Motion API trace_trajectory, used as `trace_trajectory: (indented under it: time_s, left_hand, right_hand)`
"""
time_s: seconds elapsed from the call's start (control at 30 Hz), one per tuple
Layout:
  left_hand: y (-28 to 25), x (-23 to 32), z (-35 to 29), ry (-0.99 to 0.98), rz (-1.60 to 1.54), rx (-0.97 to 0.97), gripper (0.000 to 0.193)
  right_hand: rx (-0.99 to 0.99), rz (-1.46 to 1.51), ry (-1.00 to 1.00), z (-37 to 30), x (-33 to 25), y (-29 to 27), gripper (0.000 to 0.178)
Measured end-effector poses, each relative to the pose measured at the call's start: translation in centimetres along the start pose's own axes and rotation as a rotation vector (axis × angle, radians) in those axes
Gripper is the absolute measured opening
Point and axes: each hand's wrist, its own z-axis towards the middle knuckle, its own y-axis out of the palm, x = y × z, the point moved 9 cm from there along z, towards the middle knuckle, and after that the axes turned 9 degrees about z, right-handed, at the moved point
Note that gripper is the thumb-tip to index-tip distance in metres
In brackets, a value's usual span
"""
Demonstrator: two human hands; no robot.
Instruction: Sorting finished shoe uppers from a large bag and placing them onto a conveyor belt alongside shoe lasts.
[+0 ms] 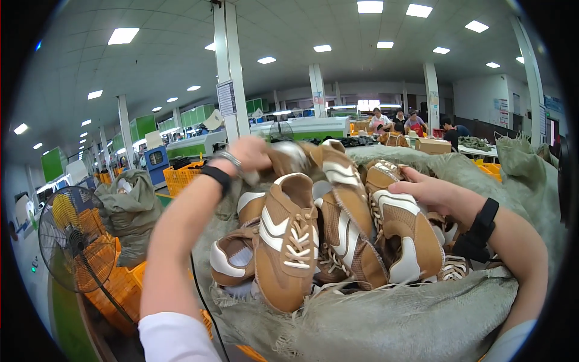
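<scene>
A heap of brown sneakers with white stripes fills an open grey-green woven sack (386,320) in front of me. My left hand (250,154), blurred by motion, is closed on a brown and white sneaker (291,158) at the heap's far left; its fingertips are smeared. On the right side, my right hand (429,190) has its thumb and fingers closed at a sneaker (385,172), partly hidden among the others. One sneaker with cream laces (288,241) lies toe toward me at the front. Beside it another sneaker (350,241) lies on its side.
A black floor fan (75,226) stands at the left near orange crates (114,277) and another filled sack (129,205). A dark cable (202,295) runs down beside my left arm. More sacking (531,181) rises at the right. Several people work at far tables near a cardboard box (433,146).
</scene>
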Motion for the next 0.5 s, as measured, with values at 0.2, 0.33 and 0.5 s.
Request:
trace_trajectory:
  time_s: [0.2,0.33,0.5]
  left_hand:
    - [2.9,-3.3,-8.1,-0.457,-1.391,-0.382,0.021]
    - [5.5,0.1,-12.8,-0.429,-1.403,-0.468,0.04]
    - [9.4,-0.5,-15.2,-0.422,-1.736,-0.627,0.045]
  right_hand:
    - [-0.079,0.21,-0.044,0.7,0.9,0.3,0.102]
    - [-0.242,0.329,-0.036,0.4,0.0,3.3,0.1]
    - [-0.213,0.297,0.074,1.1,2.3,3.0,0.099]
